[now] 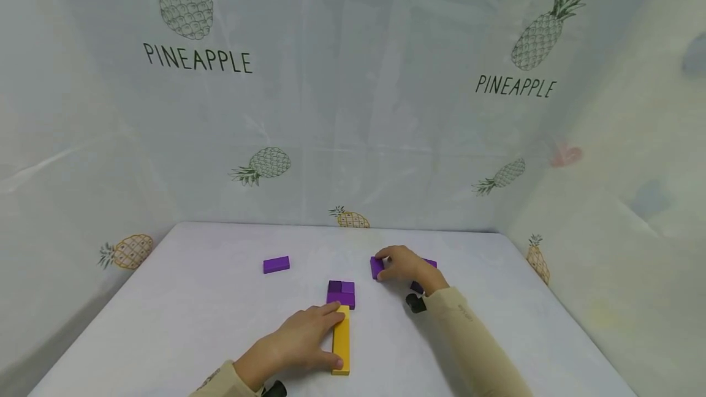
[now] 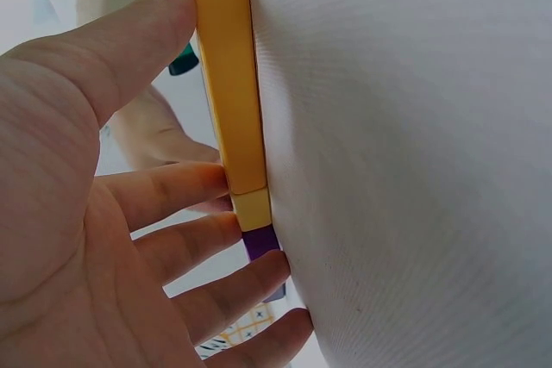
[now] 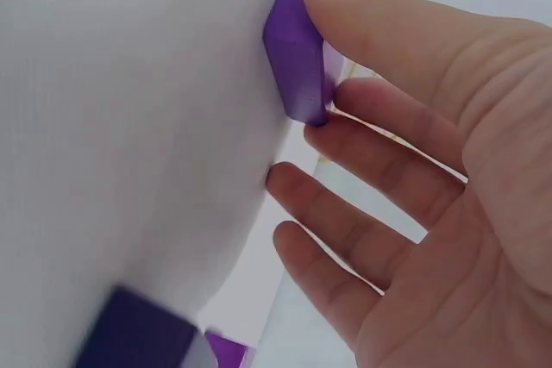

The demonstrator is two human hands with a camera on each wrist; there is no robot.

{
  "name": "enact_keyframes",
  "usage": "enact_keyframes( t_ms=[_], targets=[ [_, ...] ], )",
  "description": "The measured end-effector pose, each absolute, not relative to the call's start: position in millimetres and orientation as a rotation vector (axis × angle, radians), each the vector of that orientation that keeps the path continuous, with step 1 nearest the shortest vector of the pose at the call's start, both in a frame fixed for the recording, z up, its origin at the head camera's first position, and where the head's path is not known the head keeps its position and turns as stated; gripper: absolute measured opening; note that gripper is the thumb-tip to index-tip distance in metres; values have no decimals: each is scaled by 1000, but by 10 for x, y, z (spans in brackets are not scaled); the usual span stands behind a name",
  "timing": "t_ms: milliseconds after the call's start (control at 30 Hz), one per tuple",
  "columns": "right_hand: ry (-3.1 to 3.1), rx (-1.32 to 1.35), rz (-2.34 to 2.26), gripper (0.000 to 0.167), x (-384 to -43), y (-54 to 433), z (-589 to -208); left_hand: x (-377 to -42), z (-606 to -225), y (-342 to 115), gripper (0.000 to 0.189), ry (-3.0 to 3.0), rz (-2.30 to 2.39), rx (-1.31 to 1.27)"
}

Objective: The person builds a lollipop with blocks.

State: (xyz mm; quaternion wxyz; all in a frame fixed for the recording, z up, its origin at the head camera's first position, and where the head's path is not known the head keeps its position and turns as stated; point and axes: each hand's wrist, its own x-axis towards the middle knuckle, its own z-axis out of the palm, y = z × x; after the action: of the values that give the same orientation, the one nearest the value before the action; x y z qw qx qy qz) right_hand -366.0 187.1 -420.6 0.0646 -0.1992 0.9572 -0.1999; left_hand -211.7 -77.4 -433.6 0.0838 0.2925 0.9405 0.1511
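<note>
My left hand (image 1: pixel 300 339) lies along the left side of a long yellow strip of blocks (image 1: pixel 341 345). Its thumb touches the near end and its fairly straight fingers reach the far end; in the left wrist view the fingertips rest against the side of the yellow strip (image 2: pixel 228 84). Just beyond stands a joined group of purple blocks (image 1: pixel 341 296), one square darker. Farther right, my right hand (image 1: pixel 405 263) pinches a small purple block (image 1: pixel 377 268) between thumb and fingers. The right wrist view shows this purple block (image 3: pixel 296 49) close to the white surface, its other fingers extended.
A loose purple block (image 1: pixel 276 264) lies at the back left of the white table (image 1: pixel 220 287). Partly hidden by the right wrist are a dark purple block (image 1: pixel 417 287) and another purple block (image 1: pixel 431 262). Pineapple-printed curtains (image 1: pixel 353 109) enclose the table's back and sides.
</note>
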Motion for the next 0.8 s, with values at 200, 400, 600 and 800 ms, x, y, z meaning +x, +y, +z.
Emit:
enact_keyframes(
  t_ms=[200,400,600,800],
  targets=[
    [2858,-607,-652,54,-3532,1811,-4225,-2126,-4340,-753,82,2808,436,866],
    [2851,-649,-671,55,-3433,1759,-4249,-2120,-4340,-757,83,2813,435,877],
    [2858,-726,-627,57,-3379,1703,-4268,-2116,-4320,-762,82,2821,432,882],
    [2861,-748,-589,57,-3328,1666,-4288,-2110,-4319,-761,82,2815,429,889]
  ],
)
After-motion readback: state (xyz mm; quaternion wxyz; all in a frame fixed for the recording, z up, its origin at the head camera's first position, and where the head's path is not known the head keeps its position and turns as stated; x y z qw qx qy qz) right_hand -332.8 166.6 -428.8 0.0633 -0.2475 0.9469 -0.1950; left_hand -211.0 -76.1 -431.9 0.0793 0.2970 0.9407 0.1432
